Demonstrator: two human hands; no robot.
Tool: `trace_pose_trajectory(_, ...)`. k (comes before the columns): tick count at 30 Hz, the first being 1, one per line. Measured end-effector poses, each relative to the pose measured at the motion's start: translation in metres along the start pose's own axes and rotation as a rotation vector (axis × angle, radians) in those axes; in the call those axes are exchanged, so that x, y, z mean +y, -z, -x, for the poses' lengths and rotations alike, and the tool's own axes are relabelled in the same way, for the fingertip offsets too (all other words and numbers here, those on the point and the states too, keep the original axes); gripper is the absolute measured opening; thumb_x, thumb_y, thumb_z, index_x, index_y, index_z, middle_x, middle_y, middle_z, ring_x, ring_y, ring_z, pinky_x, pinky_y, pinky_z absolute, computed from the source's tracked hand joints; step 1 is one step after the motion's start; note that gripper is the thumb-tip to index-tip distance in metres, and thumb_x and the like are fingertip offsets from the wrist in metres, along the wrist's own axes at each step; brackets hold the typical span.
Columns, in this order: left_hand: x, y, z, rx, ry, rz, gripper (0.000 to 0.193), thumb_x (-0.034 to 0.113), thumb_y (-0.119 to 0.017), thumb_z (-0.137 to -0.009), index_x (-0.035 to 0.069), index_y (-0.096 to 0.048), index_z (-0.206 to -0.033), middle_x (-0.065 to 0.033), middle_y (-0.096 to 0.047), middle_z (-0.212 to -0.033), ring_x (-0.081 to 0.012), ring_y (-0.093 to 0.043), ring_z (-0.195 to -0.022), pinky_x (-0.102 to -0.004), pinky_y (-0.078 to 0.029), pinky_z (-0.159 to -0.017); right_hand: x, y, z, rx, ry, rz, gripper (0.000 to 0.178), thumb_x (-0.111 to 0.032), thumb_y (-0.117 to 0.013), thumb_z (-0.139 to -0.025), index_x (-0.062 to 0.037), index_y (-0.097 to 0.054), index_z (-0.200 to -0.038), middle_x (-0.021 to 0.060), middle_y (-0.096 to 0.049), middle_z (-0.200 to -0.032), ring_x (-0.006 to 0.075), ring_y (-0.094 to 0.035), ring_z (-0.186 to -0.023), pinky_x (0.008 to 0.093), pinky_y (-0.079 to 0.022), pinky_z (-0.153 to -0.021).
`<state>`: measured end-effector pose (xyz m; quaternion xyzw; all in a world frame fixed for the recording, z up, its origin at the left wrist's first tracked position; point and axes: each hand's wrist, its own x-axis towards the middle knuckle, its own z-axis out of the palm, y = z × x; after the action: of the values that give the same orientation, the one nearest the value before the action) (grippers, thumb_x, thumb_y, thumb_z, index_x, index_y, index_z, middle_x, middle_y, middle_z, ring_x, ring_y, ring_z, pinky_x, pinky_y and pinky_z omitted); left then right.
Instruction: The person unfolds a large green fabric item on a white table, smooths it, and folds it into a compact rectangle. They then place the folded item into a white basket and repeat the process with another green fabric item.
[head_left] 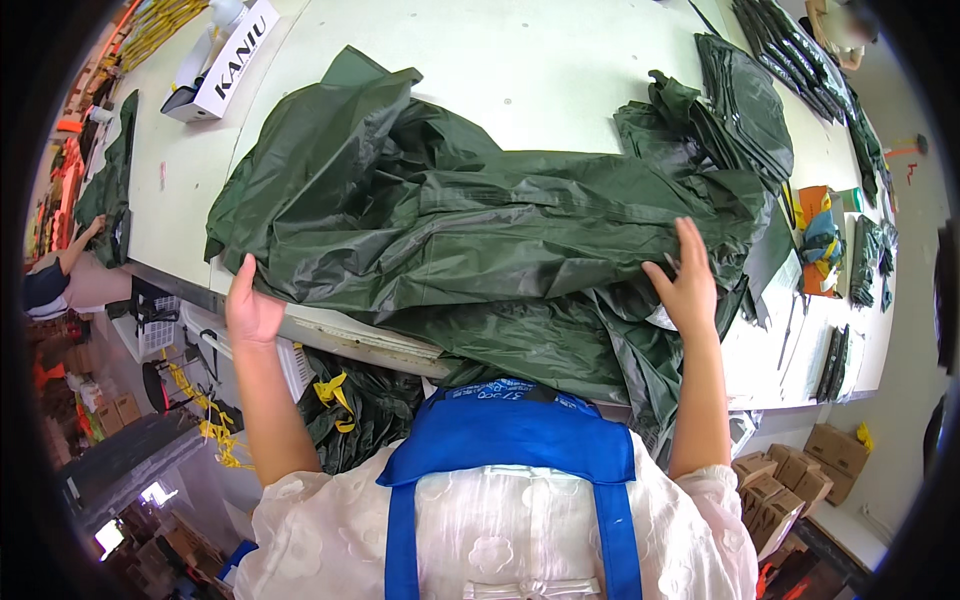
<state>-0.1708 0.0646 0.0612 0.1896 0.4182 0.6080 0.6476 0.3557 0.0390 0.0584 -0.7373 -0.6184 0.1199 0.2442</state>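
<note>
A large piece of dark green, shiny waterproof fabric (540, 225) lies crumpled across the table in front of me, with long seams along it. Its near side hangs over the table edge. My left hand (255, 307) is at its near left edge, fingers stretched upward and touching or close to the cloth. My right hand (690, 290) rests on the right part, thumb and fingers spread apart. A small greyish sliver shows between those fingers, too small to name. Below that palm, a small pale patch shows among the folds.
Folded dark green bundles (745, 105) lie at the back right. A white box (225, 70) stands at the back left. An orange box (818, 240) is to the right. Cartons (785, 490) sit below the table. Another person's hand (96, 226) touches green cloth at far left.
</note>
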Motion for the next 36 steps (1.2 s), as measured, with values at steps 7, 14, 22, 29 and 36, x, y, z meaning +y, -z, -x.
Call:
trace_pose_trajectory(7,0.053,0.043,0.031,0.063,-0.366,-0.148,0.056,0.017,-0.06,-0.085,0.0,-0.042,-0.135,-0.0141,-0.051,-0.133,-0.0313,-0.05,-0.121,-0.0479,-0.04,-0.103,0.005,0.084,-0.03,-0.69,-0.01,-0.033,0.022,-0.02,-0.061,-0.085,0.0003,-0.058,-0.08,0.0139,-0.055,-0.065,0.0228,-0.049,-0.057,0.035,-0.041,-0.057)
trace_pose_trajectory(14,0.079,-0.006,-0.068,0.1,-0.28,-0.824,0.024,0.014,-0.066,-0.085,0.0,-0.055,-0.1,-0.0084,-0.062,-0.098,-0.015,-0.057,-0.092,-0.0289,-0.046,-0.082,-0.028,0.069,-0.095,-0.384,0.053,-0.037,0.016,-0.018,-0.06,-0.086,-0.0031,-0.063,-0.079,0.0058,-0.055,-0.062,0.0152,-0.055,-0.061,0.0298,-0.044,-0.058)
trace_pose_trajectory(22,-0.077,0.007,-0.081,0.526,-0.575,-1.4,0.08,0.019,-0.069,-0.084,0.002,-0.02,-0.145,-0.027,-0.02,-0.145,-0.0378,-0.031,-0.131,-0.0407,-0.029,-0.108,-0.003,-0.06,-0.062,-0.142,0.163,0.061,0.03,-0.007,-0.059,-0.082,-0.0091,-0.056,-0.112,0.0134,-0.056,-0.115,0.0345,-0.062,-0.091,0.0408,-0.052,-0.075)
trace_pose_trajectory(29,-0.204,-0.079,0.041,0.422,0.105,0.267,0.05,-0.001,-0.06,-0.086,0.006,-0.034,-0.128,-0.008,-0.05,-0.112,-0.0208,-0.055,-0.106,-0.0363,-0.049,-0.093,-0.074,-0.098,-0.093,-0.408,0.595,-0.132,0.043,0.0,-0.053,-0.076,-0.0146,-0.058,-0.117,0.0085,-0.058,-0.119,0.0318,-0.062,-0.094,0.0402,-0.051,-0.081)
trace_pose_trajectory(36,-0.21,-0.1,0.031,0.033,0.38,0.045,0.023,0.008,-0.064,-0.087,0.003,-0.055,-0.107,-0.0043,-0.06,-0.101,-0.0164,-0.058,-0.096,-0.0352,-0.047,-0.087,-0.075,-0.071,-0.099,-0.493,0.65,-0.076,0.026,0.006,-0.057,-0.07,-0.0055,-0.059,-0.093,0.0119,-0.057,-0.097,0.0338,-0.059,-0.084,0.0398,-0.048,-0.073)
